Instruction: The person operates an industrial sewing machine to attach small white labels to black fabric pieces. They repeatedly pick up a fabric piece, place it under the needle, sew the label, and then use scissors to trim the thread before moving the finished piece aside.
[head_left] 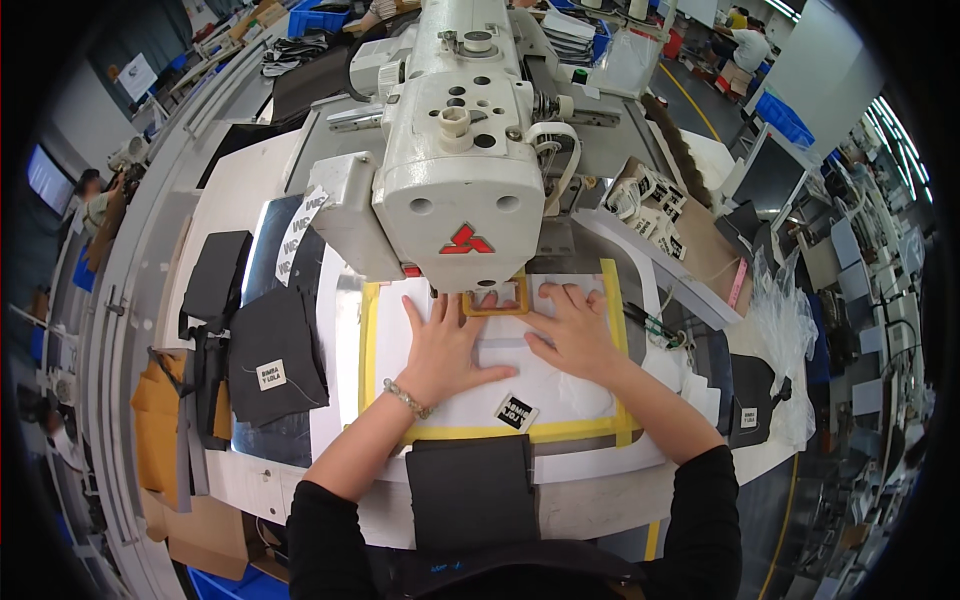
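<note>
My left hand [445, 345] lies on a white sheet [400, 405] edged with yellow tape, its fingers spread. On the right side of the same sheet rests my right hand [582, 332], fingers apart and some slightly bent. A yellowish rectangular frame [523, 308] sits between the fingertips, beneath the head of a large white industrial sewing machine [465, 190]. What the fingertips touch inside the frame is partly hidden. Closer to me, a small black-and-white label patch [516, 412] lies tilted on the sheet. Dark grey fabric pieces [470, 490] hang over the near table edge.
At left are a stack of dark grey fabric pieces [280, 345] with a white label on top and a white printed strip [300, 235]. Several label patches [655, 205] lie at the back right. A dark pouch [750, 400] and clear plastic bags [785, 310] flank the right side.
</note>
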